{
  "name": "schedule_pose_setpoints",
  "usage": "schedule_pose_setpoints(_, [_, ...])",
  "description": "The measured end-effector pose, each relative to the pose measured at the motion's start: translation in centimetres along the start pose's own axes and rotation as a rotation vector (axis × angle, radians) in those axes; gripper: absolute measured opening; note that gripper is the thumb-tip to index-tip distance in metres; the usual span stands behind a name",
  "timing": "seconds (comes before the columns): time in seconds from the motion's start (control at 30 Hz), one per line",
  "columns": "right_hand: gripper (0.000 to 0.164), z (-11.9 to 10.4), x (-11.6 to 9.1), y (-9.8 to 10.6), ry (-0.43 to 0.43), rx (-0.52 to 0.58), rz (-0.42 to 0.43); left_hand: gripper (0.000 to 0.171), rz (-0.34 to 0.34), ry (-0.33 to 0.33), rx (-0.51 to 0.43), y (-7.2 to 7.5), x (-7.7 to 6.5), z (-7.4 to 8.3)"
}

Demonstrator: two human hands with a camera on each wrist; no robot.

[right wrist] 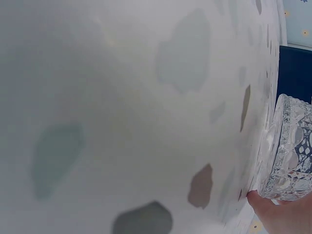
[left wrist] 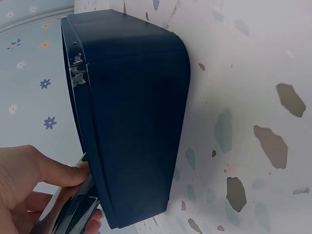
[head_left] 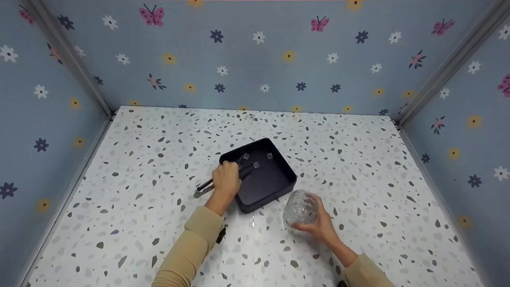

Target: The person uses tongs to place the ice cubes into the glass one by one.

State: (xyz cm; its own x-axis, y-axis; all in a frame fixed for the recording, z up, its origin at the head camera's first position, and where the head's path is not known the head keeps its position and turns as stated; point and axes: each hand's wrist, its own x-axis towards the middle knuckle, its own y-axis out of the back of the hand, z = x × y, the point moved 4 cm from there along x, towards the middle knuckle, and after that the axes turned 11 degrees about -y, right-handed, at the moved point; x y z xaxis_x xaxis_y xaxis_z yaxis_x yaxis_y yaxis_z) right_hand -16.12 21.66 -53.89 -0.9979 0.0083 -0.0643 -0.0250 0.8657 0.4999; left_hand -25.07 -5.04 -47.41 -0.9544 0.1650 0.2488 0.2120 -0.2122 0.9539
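Note:
My left hand grips a pair of metal tongs with dark parts, reaching over the near left rim of a dark square tray. The tongs' tips point into the tray, close to a small clear cube. Two more clear cubes lie farther in, one to the left and another to the right. In the left wrist view, thumb and fingers hold the tongs beside the tray's outer wall. My right hand holds a clear, pattern-cut glass around its side, right of the tray's near corner.
A white speckled tabletop lies under everything. Blue flowered panels stand at the back and on both sides, with grey metal posts at the corners.

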Motion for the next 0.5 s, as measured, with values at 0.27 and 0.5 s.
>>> schedule_pose_setpoints(0.27, [0.096, 0.04, 0.05, 0.04, -0.003, -0.004, 0.005, 0.012, -0.021, 0.000, -0.003, -0.06, 0.21, 0.06])
schedule_pose_setpoints(0.5, [0.096, 0.07, 0.05, 0.02, 0.006, -0.012, 0.007, 0.007, -0.033, -0.008, -0.013, -0.03, 0.36, 0.22])
